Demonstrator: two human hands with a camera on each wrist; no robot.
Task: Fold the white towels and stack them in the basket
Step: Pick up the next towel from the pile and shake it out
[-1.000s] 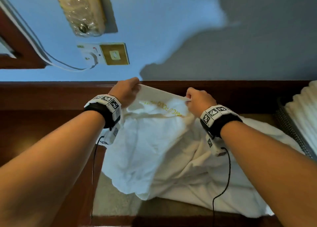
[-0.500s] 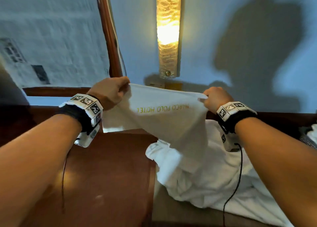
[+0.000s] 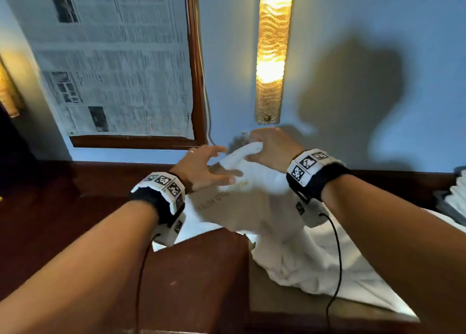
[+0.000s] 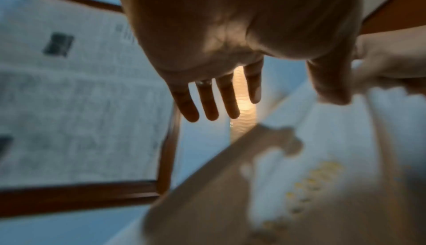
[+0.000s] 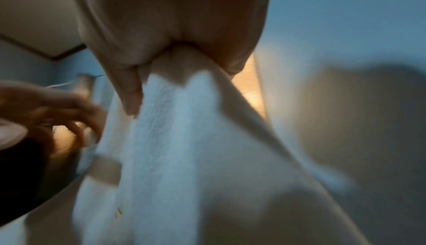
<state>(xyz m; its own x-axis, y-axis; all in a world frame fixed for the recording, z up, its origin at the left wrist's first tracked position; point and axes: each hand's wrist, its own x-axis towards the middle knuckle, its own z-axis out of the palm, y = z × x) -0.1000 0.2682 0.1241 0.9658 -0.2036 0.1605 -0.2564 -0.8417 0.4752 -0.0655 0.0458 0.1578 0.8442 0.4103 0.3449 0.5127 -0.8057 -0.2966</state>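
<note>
Towel point(image 3: 248, 200), white, gold lettering, lifted above bench point(image 3: 201, 278) | right hand point(image 3: 271, 146) grip pinching gathered top edge | left hand point(image 3: 201, 168) grip spread, fingers straight, just beside cloth.

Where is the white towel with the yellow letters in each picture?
Head: white towel in the middle, gripped at its top by the right hand.
Left wrist: lower right, beyond the open left hand.
Right wrist: centre, hanging from the hand.
Shared landmark: the glowing wall lamp.
</note>
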